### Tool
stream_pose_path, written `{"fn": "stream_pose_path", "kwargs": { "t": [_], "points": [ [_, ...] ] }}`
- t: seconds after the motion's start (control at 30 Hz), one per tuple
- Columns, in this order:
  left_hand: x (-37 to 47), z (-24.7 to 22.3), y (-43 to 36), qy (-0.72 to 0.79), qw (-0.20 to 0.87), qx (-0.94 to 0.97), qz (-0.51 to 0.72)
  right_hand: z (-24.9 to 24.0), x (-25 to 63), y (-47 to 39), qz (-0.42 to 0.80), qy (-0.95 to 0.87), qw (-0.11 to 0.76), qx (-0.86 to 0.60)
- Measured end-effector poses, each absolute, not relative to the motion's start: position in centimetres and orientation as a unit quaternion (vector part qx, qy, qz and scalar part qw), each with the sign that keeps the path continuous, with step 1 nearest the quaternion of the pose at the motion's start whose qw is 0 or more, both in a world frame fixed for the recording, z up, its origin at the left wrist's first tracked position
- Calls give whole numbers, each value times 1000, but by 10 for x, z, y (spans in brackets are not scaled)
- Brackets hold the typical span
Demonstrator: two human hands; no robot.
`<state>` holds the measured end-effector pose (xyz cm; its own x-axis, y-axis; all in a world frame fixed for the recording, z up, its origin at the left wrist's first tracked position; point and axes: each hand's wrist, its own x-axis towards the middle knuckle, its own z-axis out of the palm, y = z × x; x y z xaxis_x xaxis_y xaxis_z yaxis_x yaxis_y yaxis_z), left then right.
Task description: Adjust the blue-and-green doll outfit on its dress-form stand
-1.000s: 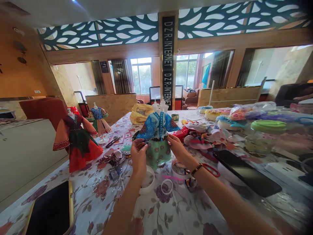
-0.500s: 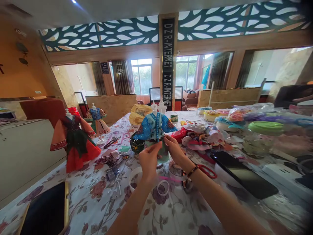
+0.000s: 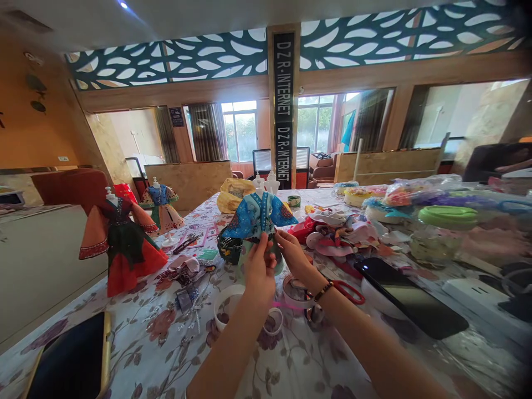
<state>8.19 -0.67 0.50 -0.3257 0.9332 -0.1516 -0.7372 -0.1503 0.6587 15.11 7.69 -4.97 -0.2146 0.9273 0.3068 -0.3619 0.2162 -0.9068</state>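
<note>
Head view | small mannequin in a blue patterned fabric jacket and green skirt stood upright on floral tabletop | waist pinched by left hand and right hand, both grips closed on it | step judged: waist being fitted, fine fingertip work needed next

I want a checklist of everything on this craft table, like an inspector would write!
Surface: table under a flowered cloth.
Job's things: small mannequin in a blue top and green skirt, upright.
Clutter: red doll dress, another dressed mannequin, tape rolls, fabric scraps, black phone, dark tablet, red scissors.
Hands: left hand and right hand pinch at the doll's waist; whether anything small is held cannot be told.
Cables: nothing seen.
Surroundings: windows, wooden partitions, a sign reading DZR-INTERNET.
</note>
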Motion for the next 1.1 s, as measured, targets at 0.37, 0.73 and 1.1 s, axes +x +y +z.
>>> {"fn": "stream_pose_path", "kwargs": {
  "t": [0.37,0.73,1.1],
  "points": [
    [74,-3,-3,281,611,131,729,-51,150,78,562,-534,573,-265],
    [69,-7,-4,269,614,108,734,-53,149,73,555,-528,590,-255],
    [75,-10,-24,297,581,55,756,-31,169,75,569,-471,638,-218]
  ]
}}
